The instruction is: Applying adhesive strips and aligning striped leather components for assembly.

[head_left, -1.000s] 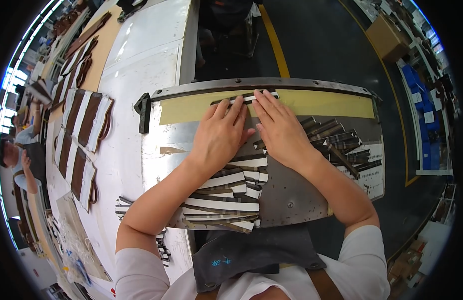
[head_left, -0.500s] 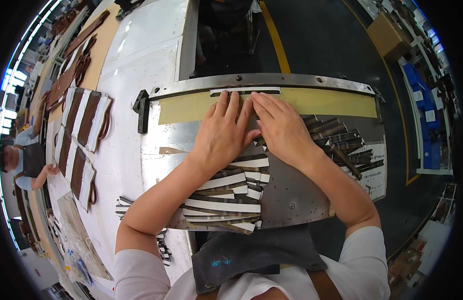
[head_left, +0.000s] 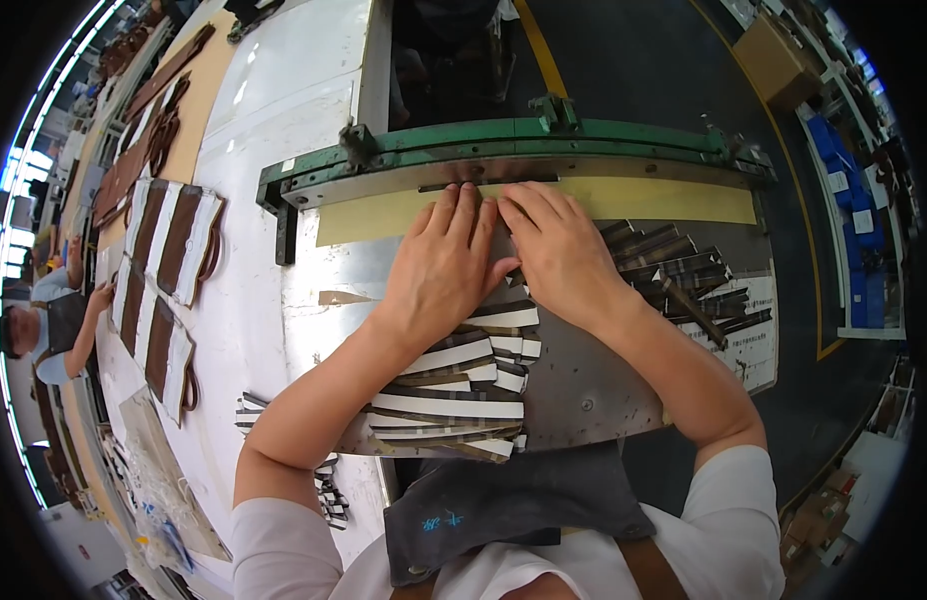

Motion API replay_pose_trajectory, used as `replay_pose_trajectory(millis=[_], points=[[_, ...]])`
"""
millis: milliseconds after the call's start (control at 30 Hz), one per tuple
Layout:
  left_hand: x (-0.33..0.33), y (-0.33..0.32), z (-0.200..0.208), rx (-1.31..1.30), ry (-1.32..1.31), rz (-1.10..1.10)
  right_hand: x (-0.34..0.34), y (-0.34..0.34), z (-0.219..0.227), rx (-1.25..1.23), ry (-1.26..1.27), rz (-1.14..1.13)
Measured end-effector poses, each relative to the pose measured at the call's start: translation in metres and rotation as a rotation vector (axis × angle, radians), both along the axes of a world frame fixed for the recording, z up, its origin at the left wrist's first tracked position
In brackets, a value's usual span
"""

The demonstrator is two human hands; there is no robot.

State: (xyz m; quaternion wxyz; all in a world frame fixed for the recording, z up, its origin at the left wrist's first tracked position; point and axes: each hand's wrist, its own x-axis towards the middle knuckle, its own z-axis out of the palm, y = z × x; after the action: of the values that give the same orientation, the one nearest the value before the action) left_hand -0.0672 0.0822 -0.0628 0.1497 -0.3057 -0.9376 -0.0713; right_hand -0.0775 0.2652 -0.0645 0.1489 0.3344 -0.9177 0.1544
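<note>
My left hand (head_left: 443, 255) and my right hand (head_left: 561, 250) lie side by side, fingers stretched flat, on the yellow band (head_left: 673, 198) of a metal work plate (head_left: 573, 390). Their fingertips press at a narrow dark strip (head_left: 431, 189) that runs along the foot of a green hinged bar (head_left: 463, 146) with a steel face. Most of the strip is hidden by my fingers. Below my left hand is a stack of white-and-brown strips (head_left: 448, 403). A fanned pile of dark brown striped strips (head_left: 653, 250) sits beside my right wrist.
On the white table (head_left: 243, 270) to the left lie brown-and-white striped pieces (head_left: 173, 240), with another person (head_left: 58, 320) touching them. Dark floor (head_left: 653, 70), a cardboard box (head_left: 778, 58) and blue bins (head_left: 833, 150) are to the right.
The bar has swung up at the plate's far edge, so its green body and clamps now show. The strip's white face is no longer visible. My hands have barely moved.
</note>
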Motion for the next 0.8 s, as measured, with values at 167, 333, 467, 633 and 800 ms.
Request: replay_pose_trajectory(millis=[167, 333, 467, 633, 800], points=[[-0.002, -0.006, 0.000, 0.221, -0.008, -0.045, -0.003, 0.000, -0.004, -0.053, 0.054, 0.088], [0.002, -0.030, 0.048, 0.379, -0.241, -0.089, 0.008, 0.021, 0.022, 0.083, -0.067, 0.076], [0.037, -0.053, 0.084, 0.291, -0.592, -0.086, 0.038, 0.063, 0.056, 0.159, -0.194, 0.093], [0.086, -0.063, 0.073, 0.117, -0.667, -0.156, 0.072, 0.032, 0.063, -0.171, -0.407, 0.213], [0.099, -0.059, 0.059, 0.139, -0.624, -0.079, 0.099, -0.013, 0.035, -0.295, -0.509, 0.350]])
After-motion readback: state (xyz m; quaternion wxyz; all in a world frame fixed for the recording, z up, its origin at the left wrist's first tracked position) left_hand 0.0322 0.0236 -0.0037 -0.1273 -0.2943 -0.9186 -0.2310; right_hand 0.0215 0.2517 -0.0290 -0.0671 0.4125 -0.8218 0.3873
